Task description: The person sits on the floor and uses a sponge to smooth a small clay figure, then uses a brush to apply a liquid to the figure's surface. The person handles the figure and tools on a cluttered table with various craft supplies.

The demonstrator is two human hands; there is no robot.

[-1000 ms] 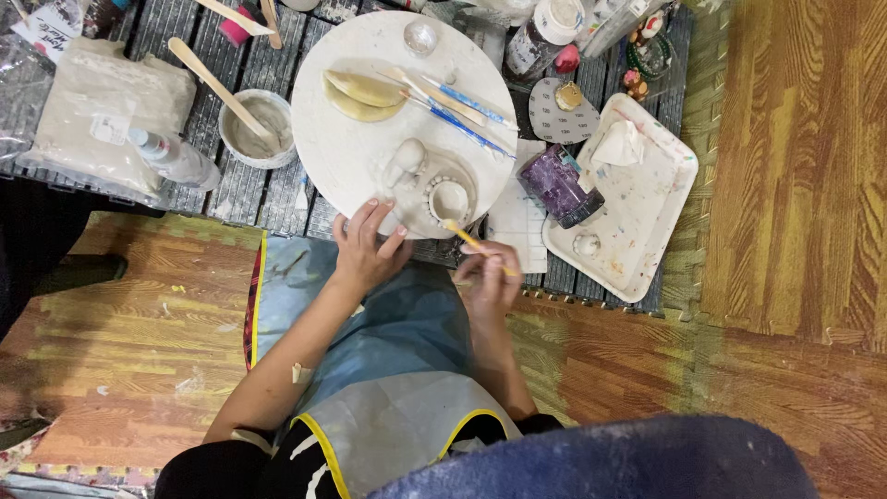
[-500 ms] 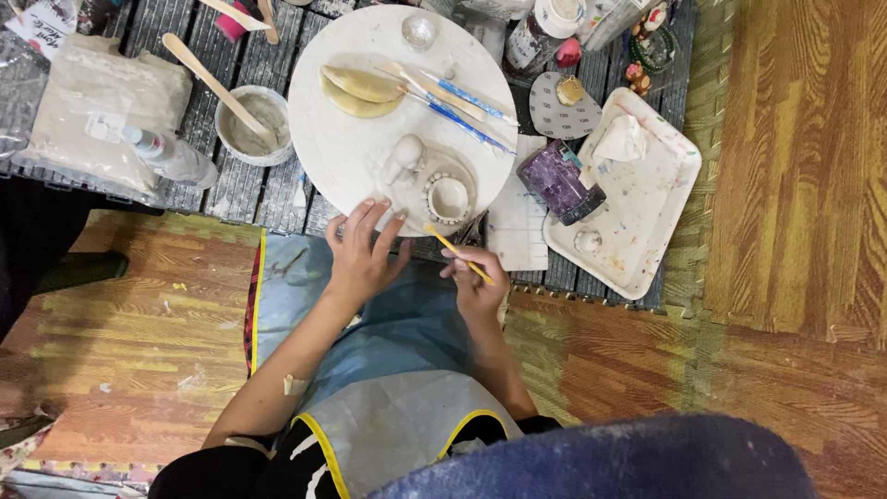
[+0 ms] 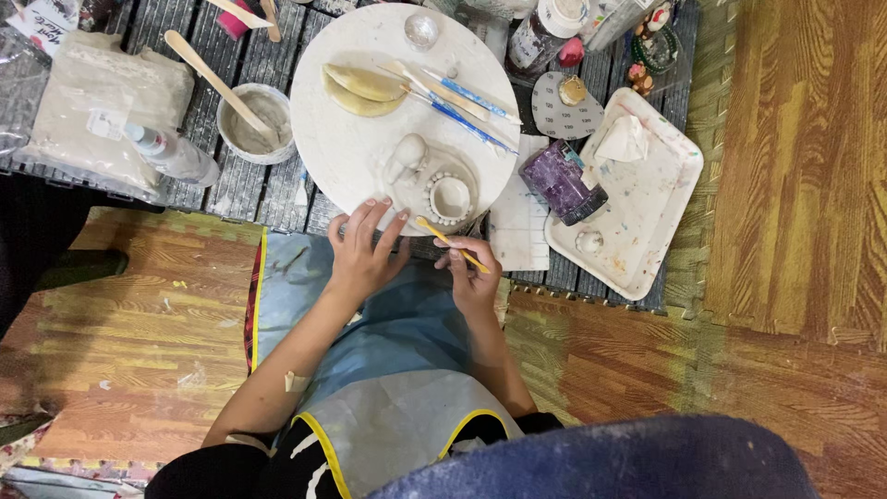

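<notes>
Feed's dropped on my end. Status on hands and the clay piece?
Left hand on round board edge. Right hand holds yellow tool, tip at clay piece. Nothing in the way.

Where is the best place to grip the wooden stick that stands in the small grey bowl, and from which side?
Probably grip the wooden stick at its free paddle end, which leans out over the bowl rim toward the upper left. Come from that side: the lower end sits in the grey mix, and the left hand is nearest.

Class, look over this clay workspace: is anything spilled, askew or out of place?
Nothing is spilled or broken. The white tray is paint-flecked and sits askew, its corner past the mat's edge. The left hand steadies the round board; the right hand holds a yellow tool.
</notes>
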